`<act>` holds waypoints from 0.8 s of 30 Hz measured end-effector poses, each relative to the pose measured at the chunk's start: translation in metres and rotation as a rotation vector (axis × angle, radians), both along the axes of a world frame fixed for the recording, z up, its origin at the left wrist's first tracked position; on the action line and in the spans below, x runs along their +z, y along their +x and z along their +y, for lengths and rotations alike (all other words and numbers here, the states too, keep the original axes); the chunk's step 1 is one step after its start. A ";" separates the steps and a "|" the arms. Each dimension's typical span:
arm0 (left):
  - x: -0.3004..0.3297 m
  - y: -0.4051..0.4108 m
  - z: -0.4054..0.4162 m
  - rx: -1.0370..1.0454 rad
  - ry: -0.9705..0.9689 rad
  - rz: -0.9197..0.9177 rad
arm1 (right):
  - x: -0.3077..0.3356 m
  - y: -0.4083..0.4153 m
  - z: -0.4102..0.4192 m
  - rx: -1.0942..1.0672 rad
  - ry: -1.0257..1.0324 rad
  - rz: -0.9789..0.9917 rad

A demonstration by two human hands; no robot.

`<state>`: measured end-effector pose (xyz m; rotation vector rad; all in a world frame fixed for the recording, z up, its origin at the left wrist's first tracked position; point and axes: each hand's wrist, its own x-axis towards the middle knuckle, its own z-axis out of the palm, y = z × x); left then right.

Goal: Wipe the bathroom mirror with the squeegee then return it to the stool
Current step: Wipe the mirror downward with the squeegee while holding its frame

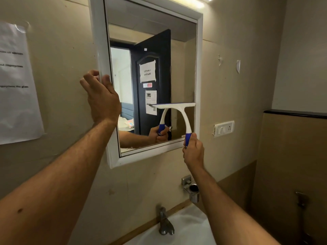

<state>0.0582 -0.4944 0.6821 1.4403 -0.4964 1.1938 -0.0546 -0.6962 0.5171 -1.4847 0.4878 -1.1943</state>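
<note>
Beige bathroom wall carries the white-framed rectangular mirror [152, 68], whose left frame edge the left hand [101, 96] clasps, while the right hand [193, 151], clenched on the blue handle below the glass's lower right corner, holds the white-bladed squeegee [177, 110] level across the glass.

Dim, warm light from a wall lamp [203, 0] above — edges bend, wall notice [16, 82] blurred.
</note>
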 end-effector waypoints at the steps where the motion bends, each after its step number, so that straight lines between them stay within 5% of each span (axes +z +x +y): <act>1: 0.001 0.000 0.000 -0.007 -0.001 -0.004 | -0.005 0.000 0.001 -0.001 0.008 0.007; 7: -0.009 -0.004 0.000 0.004 -0.008 0.006 | -0.065 -0.014 0.013 0.041 0.023 0.039; 16: 0.001 -0.004 -0.006 -0.007 -0.001 0.002 | 0.024 -0.007 0.016 0.229 -0.110 -0.011; 24: -0.005 -0.001 -0.006 0.000 -0.030 0.002 | -0.060 -0.014 0.037 0.291 -0.105 -0.025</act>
